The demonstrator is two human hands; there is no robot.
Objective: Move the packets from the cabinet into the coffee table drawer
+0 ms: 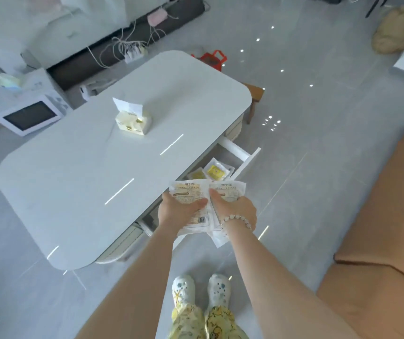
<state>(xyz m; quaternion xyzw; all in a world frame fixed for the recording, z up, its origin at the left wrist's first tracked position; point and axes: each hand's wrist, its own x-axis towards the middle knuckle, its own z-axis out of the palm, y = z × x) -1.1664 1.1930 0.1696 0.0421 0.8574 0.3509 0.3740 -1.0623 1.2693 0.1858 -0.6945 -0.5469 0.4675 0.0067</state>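
I stand at the long side of the white coffee table (73, 172). Its drawer (242, 156) is pulled open on the side facing me, and two yellow-printed packets (214, 171) lie inside. Just in front of the open drawer I hold a bunch of white packets with printed backs. My left hand (179, 211) grips one white packet (187, 189), thumb across its face. My right hand (236, 209), with a bead bracelet at the wrist, grips another white packet (230, 189) beside it. More packets hang below my hands. The cabinet is not in view.
A tissue box (133, 121) sits on the tabletop. A microwave (28, 110) stands on the floor at the left, with cables and a power strip (135, 53) behind the table. A wooden stool (256, 96) is at the table's far corner. An orange sofa (379, 216) runs along the right.
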